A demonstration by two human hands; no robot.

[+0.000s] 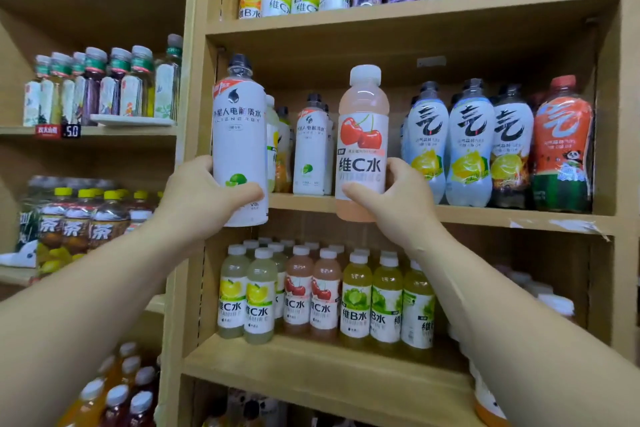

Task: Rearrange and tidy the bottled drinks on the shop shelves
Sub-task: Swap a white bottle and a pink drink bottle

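Note:
My left hand (pixel 204 196) grips a tall white bottle with a dark cap and a lime on its label (pixel 239 135), held in front of the middle shelf's left end. My right hand (pixel 394 199) grips a pink cherry vitamin C bottle with a white cap (pixel 363 135), held upright just before the middle shelf (pixel 485 215). Both bottles hang slightly below the shelf's front edge. Behind them on that shelf stand more white lime bottles (pixel 310 146).
Sparkling-water bottles (pixel 467 146) and a red watermelon one (pixel 562 146) fill the middle shelf's right side. The shelf below holds rows of lemon, cherry (pixel 323 295) and green bottles. The top shelf and the left-hand unit (pixel 104 130) carry further drinks.

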